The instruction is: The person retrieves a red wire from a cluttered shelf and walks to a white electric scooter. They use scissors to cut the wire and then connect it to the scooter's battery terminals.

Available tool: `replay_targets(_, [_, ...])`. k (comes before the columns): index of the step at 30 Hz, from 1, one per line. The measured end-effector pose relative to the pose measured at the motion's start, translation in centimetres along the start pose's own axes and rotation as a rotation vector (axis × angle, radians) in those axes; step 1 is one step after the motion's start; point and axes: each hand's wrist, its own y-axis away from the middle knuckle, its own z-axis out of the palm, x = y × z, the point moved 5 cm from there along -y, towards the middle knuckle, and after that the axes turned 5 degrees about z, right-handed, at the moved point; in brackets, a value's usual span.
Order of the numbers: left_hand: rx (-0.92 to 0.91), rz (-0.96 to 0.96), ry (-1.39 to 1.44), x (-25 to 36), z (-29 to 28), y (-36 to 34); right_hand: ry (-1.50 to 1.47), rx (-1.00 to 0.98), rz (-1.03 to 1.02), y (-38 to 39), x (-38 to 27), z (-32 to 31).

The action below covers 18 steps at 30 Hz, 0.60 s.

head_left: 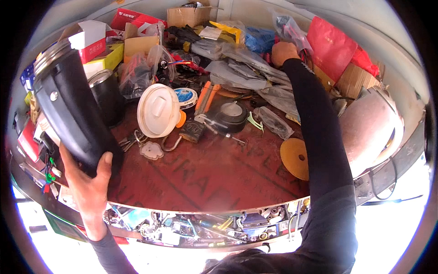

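Observation:
My left hand [89,187] is closed round the lower part of a tall black flask [73,105] with a bare threaded steel neck. Behind the flask stands a dark open-topped metal cup [107,98]. My right arm reaches to the back right, where my right hand [284,54] is curled among plastic bags; its fingertips are hidden. Just beyond that hand a clear plastic bag [292,32] stands up. In the middle of the red board lie a white round lid [157,109], a padlock [192,130] with its shackle, orange-handled pliers [207,98] and a black tape roll [230,116].
Cardboard boxes [187,17] and a red packet [331,45] crowd the back. Grey plastic-wrapped parts [237,75] pile up in the middle. A pinkish metal housing [372,130] stands at the right, near a tan disc [294,159]. Below the board's front edge, a drawer holds small parts [205,230].

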Motion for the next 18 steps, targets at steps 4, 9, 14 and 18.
replay_targets(4, [-0.014, -0.001, 0.060, 1.4, 0.6, -0.4, -0.544, -0.282, 0.120, -1.5, 2.9, -5.3])
replay_targets(9, [0.036, 0.037, -0.006, 0.9, -0.5, -0.5, -1.445, 0.095, -0.002, 0.2, 2.7, -14.5])
replay_targets(14, [0.003, 0.049, -0.037, 2.2, 0.2, -0.7, -1.664, 0.092, 0.059, 0.9, 6.6, -19.4])
replay_targets(18, [0.045, 0.152, -0.097, 1.8, -1.0, -0.8, -1.859, -0.059, 0.088, 13.2, 5.0, -25.9])
